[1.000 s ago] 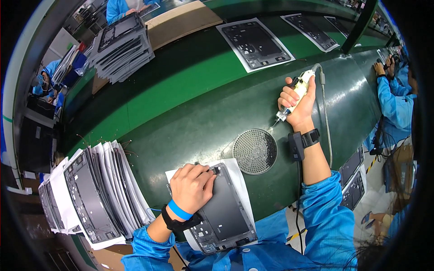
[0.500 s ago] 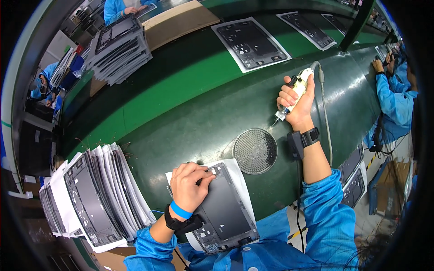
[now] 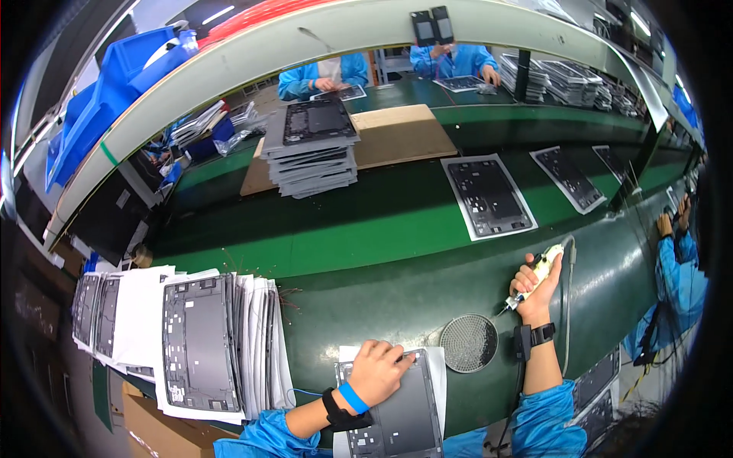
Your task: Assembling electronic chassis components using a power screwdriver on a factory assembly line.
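My right hand is wrapped around a cream-coloured electric screwdriver, its thin bit slanting down to the left. That bit tip is close to the right rim of a round dish with a grid of holes and small screws or similar bits on its right side. Lower down, my left hand lies over the top of a dark tablet-like housing panel on a white sheet. Its fingers are bent, with thumb and forefinger close together at the panel's top edge; anything between them is hidden.
Stacked panels with white sheets stand at my left. Across the green belt lie several sheeted panels and another pile beside a brown board. A grey cable hangs from the screwdriver. Co-workers sit opposite and at right.
The view has tilted up and turned left, showing the shelf and co-workers opposite. Both hands keep nearly the same places relative to the panel and dish; the screwdriver stays in my right hand.
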Demonstrator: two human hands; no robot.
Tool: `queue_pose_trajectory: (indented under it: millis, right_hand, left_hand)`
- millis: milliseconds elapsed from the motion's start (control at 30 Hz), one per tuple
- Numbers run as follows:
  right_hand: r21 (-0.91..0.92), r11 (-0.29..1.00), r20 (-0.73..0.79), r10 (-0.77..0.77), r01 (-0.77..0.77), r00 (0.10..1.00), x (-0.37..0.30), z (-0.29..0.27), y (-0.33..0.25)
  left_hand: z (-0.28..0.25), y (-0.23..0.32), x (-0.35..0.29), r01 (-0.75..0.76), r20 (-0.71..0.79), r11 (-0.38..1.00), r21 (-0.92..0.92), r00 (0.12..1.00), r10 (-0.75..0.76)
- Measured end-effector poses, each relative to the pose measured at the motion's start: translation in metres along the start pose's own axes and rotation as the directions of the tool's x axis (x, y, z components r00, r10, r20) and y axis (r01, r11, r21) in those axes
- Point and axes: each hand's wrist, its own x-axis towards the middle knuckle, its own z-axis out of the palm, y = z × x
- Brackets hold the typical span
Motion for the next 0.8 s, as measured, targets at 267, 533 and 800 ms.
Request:
queue_pose_trajectory:
  millis: [267,533,800]
  right_hand:
    - [-0.006,0.999,0.119,0.033,-0.033,0.992,0.007,0.002,-0.002]
    - [0.004,1.0,0.067,0.025,-0.025,0.997,0.01,0.0,-0.003]
    - [0.009,1.0,0.066,0.025,-0.025,0.998,0.008,0.002,-0.001]
  left_hand:
    - [0.009,-0.013,0.008,0.296,0.001,0.875,-0.383,0.947,-0.32]
    - [-0.01,-0.01,0.027,0.305,0.109,0.894,-0.328,0.952,-0.284]
    - [-0.001,-0.013,0.016,0.15,0.057,0.964,-0.221,0.988,-0.141]
